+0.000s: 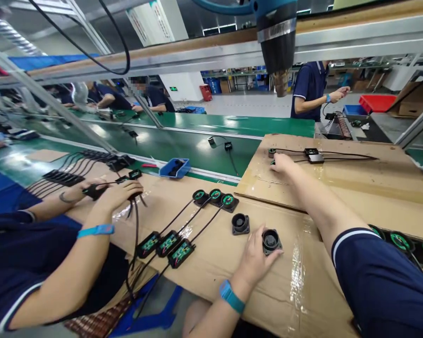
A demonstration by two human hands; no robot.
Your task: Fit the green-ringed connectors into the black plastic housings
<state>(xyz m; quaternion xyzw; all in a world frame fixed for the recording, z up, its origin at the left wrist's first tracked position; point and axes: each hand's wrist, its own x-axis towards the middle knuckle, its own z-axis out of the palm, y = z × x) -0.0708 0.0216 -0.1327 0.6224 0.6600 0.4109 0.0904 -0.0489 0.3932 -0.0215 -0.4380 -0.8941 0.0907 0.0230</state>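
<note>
Lower centre: the left hand (255, 256) clasps a black round socket (270, 241) on the cardboard worktop (303, 291); small, rigid, probably light, best held by its rim. Right hand (282, 164), fingers loose, touches a cable (338, 155).

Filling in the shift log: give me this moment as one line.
left hand: on black round part | right hand: on cable end | surface: cardboard
</note>
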